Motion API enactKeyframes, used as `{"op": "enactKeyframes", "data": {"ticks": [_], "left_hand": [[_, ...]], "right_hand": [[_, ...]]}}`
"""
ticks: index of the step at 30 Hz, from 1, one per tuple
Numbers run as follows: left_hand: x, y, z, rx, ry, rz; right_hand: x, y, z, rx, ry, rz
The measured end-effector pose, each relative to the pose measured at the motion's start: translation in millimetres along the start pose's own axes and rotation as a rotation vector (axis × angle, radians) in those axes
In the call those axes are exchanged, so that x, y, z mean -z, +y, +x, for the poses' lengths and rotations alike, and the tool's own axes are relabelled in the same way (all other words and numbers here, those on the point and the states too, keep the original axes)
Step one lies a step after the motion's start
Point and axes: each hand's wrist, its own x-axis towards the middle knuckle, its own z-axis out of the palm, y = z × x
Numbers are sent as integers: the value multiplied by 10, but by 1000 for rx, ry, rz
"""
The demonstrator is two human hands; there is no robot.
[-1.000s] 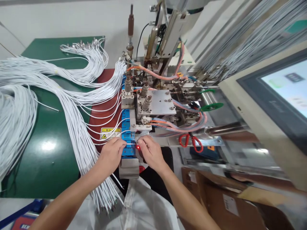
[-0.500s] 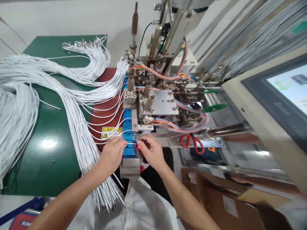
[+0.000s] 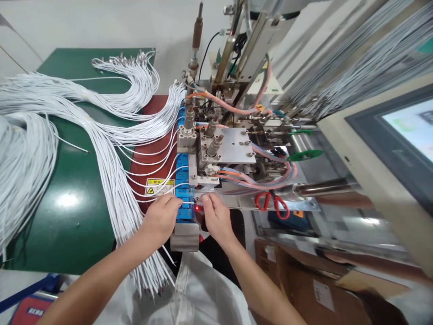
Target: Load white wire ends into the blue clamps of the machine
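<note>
Our right hand (image 3: 216, 217) has drawn slightly right of the blue clips (image 3: 185, 212), so the wire (image 3: 188, 202) seems steadied by our left hand (image 3: 163, 217) alone, which pinches it. White, thin and straight, it crosses their near end. Whether our right hand, fingertips close together, grips anything, we cannot tell.

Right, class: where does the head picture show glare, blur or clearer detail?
Head view: glare whitens a patch of the green tabletop; the picture's right side smears, softening the screen and cardboard box; the left hand and right hand look clearer, a small red light glowing between them.
</note>
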Motion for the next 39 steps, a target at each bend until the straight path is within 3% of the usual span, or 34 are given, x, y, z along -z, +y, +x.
{"op": "enactKeyframes", "data": {"ticks": [4,8,11,15,18,22,29,32,35,39], "left_hand": [[6,6,-11,-79,28,103],[45,34,0,-89,-20,174],[80,43,-26,-74,-86,149],[251,32,-145,-31,-140,63],[490,9,-275,21,-327,-35],[733,6,-401,-108,-581,30],[694,149,-285,-161,-681,183],[612,185,-192,-109,-606,84],[504,227,-123,33,-394,-19],[327,350,-69,33,-155,-98]], "right_hand": [[-107,42,18,16,-18,-19],[-187,80,15,-3,20,41],[-140,93,25,-55,34,114],[-21,144,24,-137,157,318],[48,195,-14,-166,194,420],[98,217,-77,-184,168,455],[171,147,-178,-131,110,447],[216,95,-269,-60,75,515],[260,23,-349,54,6,651],[310,-111,-350,51,5,658]]}}
